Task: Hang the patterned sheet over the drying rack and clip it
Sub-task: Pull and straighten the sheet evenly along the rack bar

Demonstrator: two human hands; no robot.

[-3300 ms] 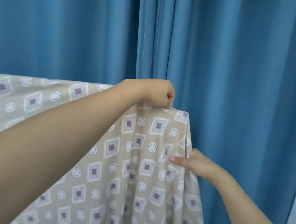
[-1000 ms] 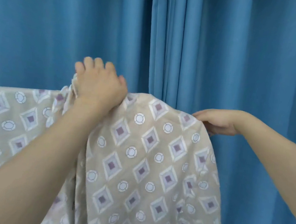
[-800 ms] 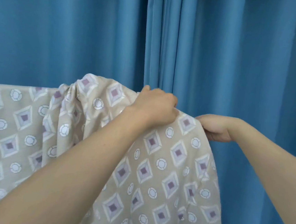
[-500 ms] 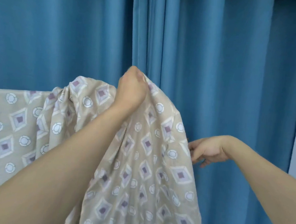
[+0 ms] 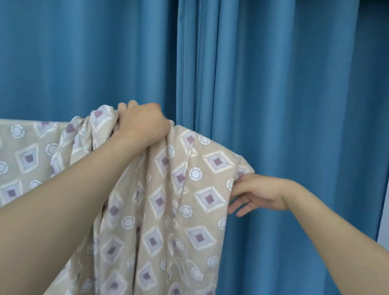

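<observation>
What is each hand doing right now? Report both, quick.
Left hand: closed, gripping a bunched fold of the patterned sheet.
Right hand: pinching the sheet's right edge, other fingers loose.

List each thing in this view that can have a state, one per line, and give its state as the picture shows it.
Patterned sheet: draped, flat at left, bunched and lifted near its right end; no clip visible.
Left hand: fist shut on a gathered fold of the sheet, raised above the flat top edge.
Right hand: at the sheet's right edge, thumb and forefinger pinching it, other fingers loose.
Blue curtain: drawn closed, hanging in folds.
Drying rack: hidden, cannot tell.
</observation>
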